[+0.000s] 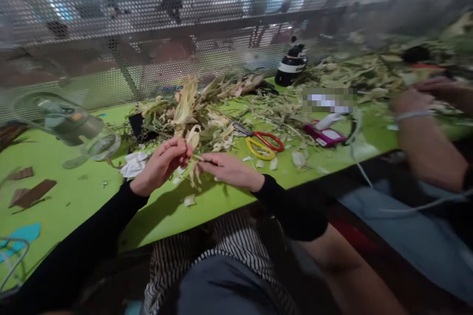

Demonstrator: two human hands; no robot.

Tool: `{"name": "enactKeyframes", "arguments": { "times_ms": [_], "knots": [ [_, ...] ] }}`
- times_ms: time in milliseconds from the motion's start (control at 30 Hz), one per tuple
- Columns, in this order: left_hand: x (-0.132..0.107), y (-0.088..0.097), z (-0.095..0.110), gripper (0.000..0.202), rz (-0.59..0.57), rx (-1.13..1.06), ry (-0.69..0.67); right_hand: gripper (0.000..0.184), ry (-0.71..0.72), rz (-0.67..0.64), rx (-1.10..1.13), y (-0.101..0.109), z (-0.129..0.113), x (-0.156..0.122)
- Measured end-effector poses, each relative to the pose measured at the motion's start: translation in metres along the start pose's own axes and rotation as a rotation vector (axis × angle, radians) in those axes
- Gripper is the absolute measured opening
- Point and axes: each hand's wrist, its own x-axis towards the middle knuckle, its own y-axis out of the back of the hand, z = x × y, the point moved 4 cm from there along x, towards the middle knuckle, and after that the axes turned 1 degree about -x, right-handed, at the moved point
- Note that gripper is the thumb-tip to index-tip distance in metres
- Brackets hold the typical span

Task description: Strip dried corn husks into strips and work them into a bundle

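My left hand point(162, 163) and my right hand point(229, 170) meet over the green table point(74, 192), both pinched on a pale dried corn husk strip point(193, 139) that curls up between them. Shreds of the husk hang below the fingers. Just behind the hands lies a heap of dried husks and leaves point(195, 103). Both arms wear black sleeves.
Scissors point(262, 143) with red and yellow handles lie right of the hands. A clear plastic bottle point(70, 125) lies on its side at left. Brown card pieces point(31, 193) are at far left. Another person's arms point(424, 128) work at right, by a pink item point(325, 135) and a black-and-white bottle point(291, 65). Mesh screen behind.
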Motion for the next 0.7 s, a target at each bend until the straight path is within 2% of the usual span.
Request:
{"name": "enactKeyframes", "arguments": {
  "times_ms": [133, 200, 333, 400, 467, 533, 633, 700],
  "knots": [
    [-0.011, 0.008, 0.001, 0.029, 0.124, -0.044, 0.039, 0.04, 0.118, 0.066, 0.051, 0.009, -0.008, -0.008],
    [-0.013, 0.011, 0.001, 0.03, 0.139, -0.048, 0.048, 0.035, 0.145, 0.091, 0.154, 0.01, -0.009, -0.008],
    [-0.011, 0.009, 0.002, 0.03, 0.102, -0.028, 0.038, 0.029, 0.161, 0.187, 0.489, 0.009, -0.017, 0.0],
    [-0.007, 0.006, 0.004, 0.029, 0.069, -0.006, 0.022, 0.034, 0.203, 0.234, 0.726, 0.012, -0.025, 0.007],
    [-0.004, 0.005, 0.008, 0.029, 0.035, 0.057, 0.006, 0.041, 0.197, 0.223, 0.831, 0.013, -0.033, 0.016],
    [-0.002, 0.006, 0.013, 0.029, -0.022, 0.16, -0.017, 0.045, 0.137, 0.152, 0.761, 0.014, -0.038, 0.021],
    [-0.006, 0.007, 0.017, 0.031, -0.144, 0.275, 0.036, 0.045, 0.121, 0.057, 0.577, 0.015, -0.046, 0.02],
    [-0.008, 0.008, 0.02, 0.033, -0.143, 0.292, 0.061, 0.042, 0.144, 0.06, 0.451, 0.022, -0.054, 0.014]
  ]
}}
